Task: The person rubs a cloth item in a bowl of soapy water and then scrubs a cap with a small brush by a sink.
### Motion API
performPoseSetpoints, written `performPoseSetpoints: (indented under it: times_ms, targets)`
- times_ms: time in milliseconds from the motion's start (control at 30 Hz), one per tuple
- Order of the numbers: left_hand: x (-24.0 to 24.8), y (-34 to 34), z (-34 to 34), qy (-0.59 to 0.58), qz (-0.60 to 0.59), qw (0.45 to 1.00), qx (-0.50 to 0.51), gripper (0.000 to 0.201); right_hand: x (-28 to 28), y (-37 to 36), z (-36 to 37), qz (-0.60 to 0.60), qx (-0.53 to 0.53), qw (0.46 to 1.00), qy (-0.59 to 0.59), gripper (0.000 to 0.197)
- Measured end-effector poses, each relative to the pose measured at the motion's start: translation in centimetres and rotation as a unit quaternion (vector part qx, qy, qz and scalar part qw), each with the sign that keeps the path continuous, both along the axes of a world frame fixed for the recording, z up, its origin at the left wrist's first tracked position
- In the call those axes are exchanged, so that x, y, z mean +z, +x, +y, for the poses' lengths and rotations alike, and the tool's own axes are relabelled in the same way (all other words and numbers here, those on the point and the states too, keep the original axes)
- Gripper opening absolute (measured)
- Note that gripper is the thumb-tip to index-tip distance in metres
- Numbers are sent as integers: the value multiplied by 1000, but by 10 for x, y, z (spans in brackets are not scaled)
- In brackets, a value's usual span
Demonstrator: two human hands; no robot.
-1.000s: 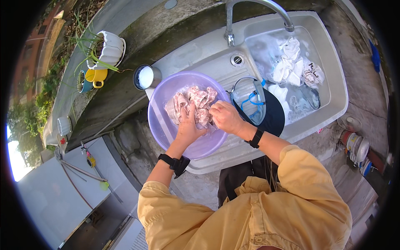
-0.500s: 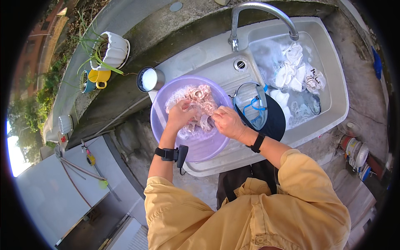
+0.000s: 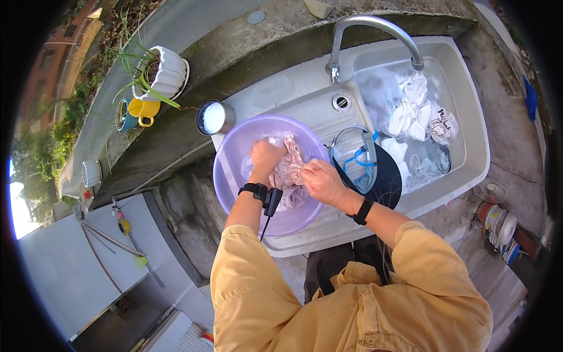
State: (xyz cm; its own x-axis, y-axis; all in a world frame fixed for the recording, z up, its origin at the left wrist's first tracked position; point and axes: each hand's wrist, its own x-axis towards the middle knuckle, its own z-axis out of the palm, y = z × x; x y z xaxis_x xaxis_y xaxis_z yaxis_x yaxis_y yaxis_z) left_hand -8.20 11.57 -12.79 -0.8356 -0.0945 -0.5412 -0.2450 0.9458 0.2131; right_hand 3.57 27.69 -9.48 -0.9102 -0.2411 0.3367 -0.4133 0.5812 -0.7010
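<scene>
A light purple basin (image 3: 231,196) holds a wet pink garment (image 3: 291,167) and some suds. My left hand (image 3: 267,156), curled and knuckles up, presses into the garment's left side; its fingertips are hidden. At the basin's right rim, my right hand (image 3: 321,180) pinches the garment's right edge. Between the two hands the pink cloth is bunched and twisted. A metal cup (image 3: 214,117) with white contents stands beside the basin's upper left.
The basin rests on the drainboard of a grey sink (image 3: 478,141). White laundry (image 3: 410,114) soaks in its sudsy water under a curved tap (image 3: 375,22). A dark cap (image 3: 387,176) and a clear bag with blue cords (image 3: 358,161) lie right of the basin. Potted plants (image 3: 167,73) stand at upper left.
My left hand has turned knuckles up and pushed down into the garment. The cloth is now drawn into a narrower, twisted bunch. My right hand keeps its pinch, slightly lower in the picture.
</scene>
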Motion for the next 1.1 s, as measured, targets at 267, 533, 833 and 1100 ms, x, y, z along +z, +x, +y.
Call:
performPoseSetpoints:
  times_ms: [267,533,833,1100]
  targets:
    - [93,38,-38,294,160,942,30,41,21,-9,-10,-141,-116,955,-233,17]
    - [93,83,-38,124,318,926,-162,40,30,-22,-12,-143,73,983,-89,20]
    - [96,82,-87,241,310,913,-108,16,93,-34,7,-330,37,795,-508,25]
    - [149,69,-85,542,160,818,102,26,107,-47,11,-298,-25,935,-189,37]
